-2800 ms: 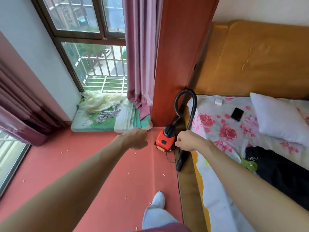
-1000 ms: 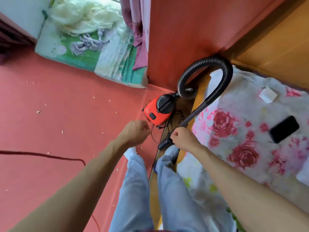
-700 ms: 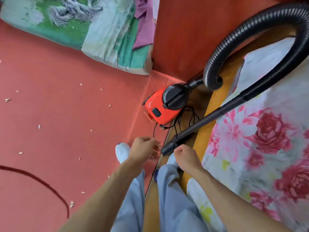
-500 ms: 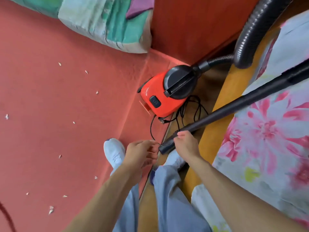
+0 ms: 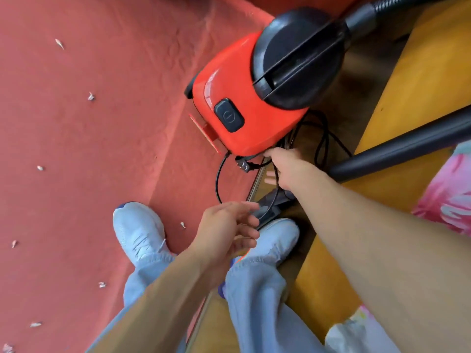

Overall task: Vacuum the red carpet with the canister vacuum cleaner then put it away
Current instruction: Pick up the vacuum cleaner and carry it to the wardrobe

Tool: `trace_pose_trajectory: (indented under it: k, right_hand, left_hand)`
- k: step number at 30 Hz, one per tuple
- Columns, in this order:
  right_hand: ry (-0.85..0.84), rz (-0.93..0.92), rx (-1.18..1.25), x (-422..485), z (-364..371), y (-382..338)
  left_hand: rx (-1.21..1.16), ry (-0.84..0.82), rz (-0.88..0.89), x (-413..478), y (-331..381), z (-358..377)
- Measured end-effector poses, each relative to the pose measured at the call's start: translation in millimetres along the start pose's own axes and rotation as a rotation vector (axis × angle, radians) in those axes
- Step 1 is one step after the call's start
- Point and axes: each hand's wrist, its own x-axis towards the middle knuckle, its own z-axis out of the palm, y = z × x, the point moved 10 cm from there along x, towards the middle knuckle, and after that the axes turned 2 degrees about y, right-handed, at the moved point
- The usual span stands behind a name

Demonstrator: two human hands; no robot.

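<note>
Since the canister vacuum cleaner [image 5: 244,98] sits parked at the right edge of the red carpet [image 5: 89,149], in the narrow gap beside the wooden bed frame [image 5: 420,59], the person has to bend in close to reach it. Its power cord [image 5: 218,179] lies in loose loops behind and under the red body, with the plug [image 5: 243,166] free on the floor, so the machine is judged to be unplugged and the first job is to free the cord. The right hand [image 5: 288,166] reaches into that tangle just beside the plug, thumb held apart from the fingers with a strand running between them; whether it has actually closed on the cord cannot be told. The left hand [image 5: 224,230] hovers lower, fingers relaxed and spread, holding nothing, probably ready to gather slack or take the plug. The black wand [image 5: 407,149] leans across the bed frame, likely propped there for storage, and its floor nozzle [image 5: 270,207] rests by the person's right shoe [image 5: 277,233]. The power button [image 5: 229,117] faces up, easy to press later. Pale scraps [image 5: 91,96] are scattered over the carpet, so vacuuming has not begun. A floral bedsheet [image 5: 453,189] shows at the right edge
</note>
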Motion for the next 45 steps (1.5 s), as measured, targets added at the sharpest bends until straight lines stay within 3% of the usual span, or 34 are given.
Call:
trace_pose_trajectory:
  k: [2,5,11,17,23,25,32,35,38,40,42,43,45]
  right_hand:
    - [-0.066,0.008,0.167,11,12,8]
    - [0.081,-0.042,0.363,20,7,15]
    - [0.406,-0.180,0.201,-18,-16,26]
    - [0.465,-0.416,0.147,-117,-39,24]
    - [0.295,-0.755,-0.119,-219,-24,17]
    - [0.227,-0.796,-0.241,-241,-18,18]
    - [0.038,-0.879,-0.462,-279,-22,-2]
    - [0.025,-0.899,-0.674,-297,-15,-16]
    - [-0.078,-0.952,-0.939,-317,3,-20]
    - [-0.347,-0.895,-0.850,-325,11,-12]
    - [-0.613,-0.763,-0.517,-331,10,-9]
    - [-0.630,-0.720,-0.333,-326,1,-13]
    - [-0.420,-0.669,-0.074,-292,-31,-22]
  left_hand:
    - [0.015,0.019,0.022,11,10,-2]
    - [0.034,0.048,0.054,21,25,-6]
    - [0.037,0.114,0.063,10,27,-21]
    - [0.061,0.242,0.188,-15,63,-34]
    - [0.304,-0.108,0.079,-49,65,20]
    - [0.256,-0.183,0.010,-64,58,32]
    - [-0.101,-0.269,0.006,-91,58,24]
    - [-0.148,-0.332,0.050,-108,61,26]
    - [-0.051,-0.237,0.124,-112,67,19]
    - [0.039,-0.121,0.180,-110,76,3]
    - [0.047,-0.095,0.217,-111,89,-6]
    - [0.060,-0.117,0.242,-115,97,-5]
    - [0.133,-0.124,0.318,-124,111,-6]
